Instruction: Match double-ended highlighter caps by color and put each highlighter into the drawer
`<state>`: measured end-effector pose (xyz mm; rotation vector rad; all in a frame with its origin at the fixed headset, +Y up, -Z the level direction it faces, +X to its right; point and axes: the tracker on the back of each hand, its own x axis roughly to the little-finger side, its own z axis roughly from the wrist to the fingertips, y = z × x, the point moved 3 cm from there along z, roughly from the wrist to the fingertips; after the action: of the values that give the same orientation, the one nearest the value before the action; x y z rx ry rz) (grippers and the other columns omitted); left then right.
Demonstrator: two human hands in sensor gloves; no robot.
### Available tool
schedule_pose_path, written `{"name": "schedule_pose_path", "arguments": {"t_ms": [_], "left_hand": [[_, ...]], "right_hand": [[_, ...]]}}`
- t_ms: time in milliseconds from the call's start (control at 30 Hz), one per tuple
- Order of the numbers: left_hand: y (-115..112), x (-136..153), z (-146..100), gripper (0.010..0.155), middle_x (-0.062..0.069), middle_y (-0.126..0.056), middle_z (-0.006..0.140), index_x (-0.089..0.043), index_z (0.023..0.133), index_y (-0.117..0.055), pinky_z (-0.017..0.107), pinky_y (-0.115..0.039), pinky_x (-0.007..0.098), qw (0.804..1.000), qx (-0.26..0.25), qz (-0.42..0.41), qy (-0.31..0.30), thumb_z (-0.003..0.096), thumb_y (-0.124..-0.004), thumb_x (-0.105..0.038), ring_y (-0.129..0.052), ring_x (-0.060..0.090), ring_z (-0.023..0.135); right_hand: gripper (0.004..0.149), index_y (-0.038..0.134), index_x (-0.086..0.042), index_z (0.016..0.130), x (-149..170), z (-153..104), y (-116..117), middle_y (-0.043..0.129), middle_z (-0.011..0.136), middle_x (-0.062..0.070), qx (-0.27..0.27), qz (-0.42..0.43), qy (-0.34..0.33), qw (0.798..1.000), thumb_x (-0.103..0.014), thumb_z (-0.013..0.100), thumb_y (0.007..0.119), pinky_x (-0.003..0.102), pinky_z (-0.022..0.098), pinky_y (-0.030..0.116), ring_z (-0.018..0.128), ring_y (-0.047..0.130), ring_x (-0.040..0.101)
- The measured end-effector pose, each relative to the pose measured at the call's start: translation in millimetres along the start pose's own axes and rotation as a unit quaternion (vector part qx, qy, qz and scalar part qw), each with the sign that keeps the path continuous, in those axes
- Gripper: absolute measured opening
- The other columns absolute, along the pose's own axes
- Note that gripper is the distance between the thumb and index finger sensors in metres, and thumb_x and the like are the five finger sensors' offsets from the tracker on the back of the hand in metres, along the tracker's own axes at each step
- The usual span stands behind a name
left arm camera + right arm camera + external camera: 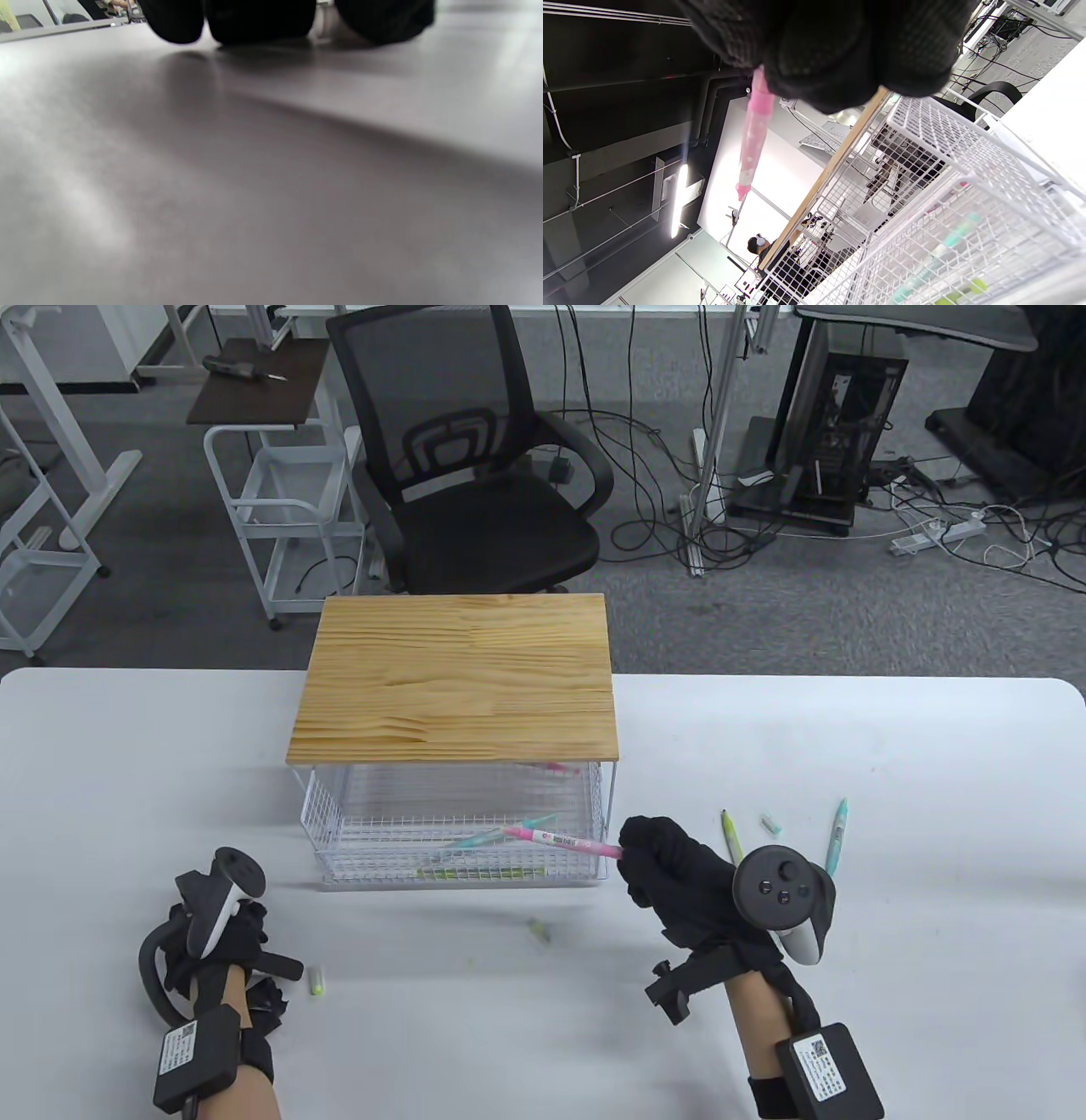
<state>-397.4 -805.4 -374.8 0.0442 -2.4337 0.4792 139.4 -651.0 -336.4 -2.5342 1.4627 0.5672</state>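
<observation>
My right hand (670, 869) pinches the near end of a pink highlighter (562, 841), fingers curled round it; its far end pokes left over the open wire drawer (462, 848). In the right wrist view the pink highlighter (753, 140) sticks out from under my gloved fingers (831, 51), with the drawer mesh (937, 203) to its right. The drawer is pulled out toward me from under the wooden top (454, 678).

Inside the drawer: a teal highlighter (492, 838) lying diagonally, a green highlighter (479, 872) along the near wall, and another pink one (556, 768) at the far right, partly hidden under the wood.

My left hand (222, 937) sits on the white table (891, 916) at near left, well apart from the drawer. Fingers are hidden under the tracker in the table view; the left wrist view shows only fingertips (254, 21) close to the tabletop, holding nothing visible, so I cannot tell how far it is curled.

On the table: a green cap (316, 981) just right of the left hand, a blurred green cap (539, 931) between the hands, and, right of the drawer, a green highlighter (731, 836), a pale cap (770, 822), and a teal highlighter (836, 836).
</observation>
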Motion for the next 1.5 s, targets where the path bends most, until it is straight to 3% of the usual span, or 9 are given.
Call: {"name": "schedule_pose_path", "arguments": {"t_ms": [400,433,467,633,800,933,1100,1333,1500], "left_hand": [[11,5,-3,0.047,0.011,-0.061,0.112,-0.035,0.102,-0.055,0.075,-0.072,0.045,1.0,-0.004,-0.029,-0.004,0.0546,-0.06,-0.036,-0.077,0.021,0.089],[12,5,-3,0.048,0.011,-0.062,0.112,-0.035,0.102,-0.055,0.075,-0.073,0.045,1.0,-0.005,-0.03,-0.003,0.0547,-0.06,-0.036,-0.079,0.02,0.089],[13,5,-4,0.048,0.011,-0.065,0.111,-0.034,0.102,-0.054,0.074,-0.075,0.044,0.999,-0.011,-0.031,-0.002,0.0547,-0.06,-0.036,-0.08,0.02,0.088],[24,1,-8,0.048,0.005,-0.083,0.098,-0.03,0.101,-0.055,0.066,-0.082,0.041,0.998,-0.045,-0.053,-0.008,0.054,-0.061,-0.035,-0.092,0.016,0.077],[43,-14,-24,0.05,0.0,-0.085,0.09,-0.027,0.103,-0.052,0.063,-0.083,0.04,0.996,-0.073,-0.044,-0.032,0.0552,-0.06,-0.035,-0.092,0.015,0.071],[68,-31,-48,0.054,-0.002,-0.083,0.09,-0.037,0.11,-0.045,0.064,-0.081,0.042,0.986,-0.102,-0.086,-0.096,0.0575,-0.058,-0.034,-0.09,0.016,0.072],[96,-51,-85,0.045,-0.006,-0.086,0.092,-0.05,0.099,-0.064,0.063,-0.083,0.041,0.968,-0.169,-0.105,-0.155,0.0567,-0.06,-0.034,-0.092,0.015,0.071],[124,-42,-117,0.045,-0.003,-0.087,0.096,-0.033,0.103,-0.06,0.063,-0.083,0.041,0.947,-0.267,-0.131,-0.123,0.0576,-0.063,-0.034,-0.095,0.014,0.07],[141,-30,-135,0.049,-0.002,-0.083,0.101,-0.03,0.102,-0.058,0.068,-0.087,0.037,0.913,-0.255,-0.248,-0.2,0.0554,-0.073,-0.033,-0.096,0.011,0.076]], "right_hand": [[0.042,0.063,-0.021,0.095,1,0,2,0.091,0.072,0.007,-0.005,-0.003,0.001,1.0,-0.033,0.055,0.071,0.036,0.052,0.089,0.047,0.098,0.01],[0.042,0.063,-0.021,0.095,1,0,2,0.091,0.072,0.007,-0.006,-0.003,0.002,1.0,-0.033,0.055,0.071,0.049,0.044,0.093,0.047,0.098,0.01],[0.042,0.063,-0.021,0.095,2,0,2,0.091,0.072,0.007,-0.006,-0.003,0.003,1.0,-0.033,0.055,0.071,0.049,0.044,0.093,0.047,0.098,0.01],[0.042,0.063,-0.021,0.095,5,0,-3,0.091,0.073,0.007,0.002,-0.004,0.009,1.0,-0.033,0.055,0.071,0.049,0.044,0.093,0.047,0.098,0.01],[0.042,0.063,-0.02,0.095,8,-1,-8,0.091,0.073,0.007,0.009,0.002,0.014,1.0,-0.033,0.055,0.071,0.049,0.044,0.092,0.047,0.098,0.01],[0.042,0.063,-0.02,0.095,9,-1,-9,0.091,0.073,0.007,0.012,0.0,0.016,1.0,-0.033,0.055,0.071,0.049,0.044,0.092,0.047,0.098,0.01],[0.042,0.063,-0.02,0.095,10,-2,-11,0.091,0.073,0.007,0.014,-0.003,0.016,1.0,-0.033,0.055,0.071,0.049,0.044,0.092,0.047,0.098,0.01],[0.042,0.063,-0.02,0.095,11,-2,-12,0.091,0.073,0.007,0.015,-0.001,0.017,1.0,-0.033,0.055,0.071,0.049,0.044,0.092,0.048,0.098,0.011],[0.042,0.063,-0.021,0.095,11,-2,-13,0.091,0.073,0.007,0.014,-0.002,0.016,1.0,-0.033,0.055,0.071,0.049,0.044,0.092,0.048,0.098,0.011]]}}
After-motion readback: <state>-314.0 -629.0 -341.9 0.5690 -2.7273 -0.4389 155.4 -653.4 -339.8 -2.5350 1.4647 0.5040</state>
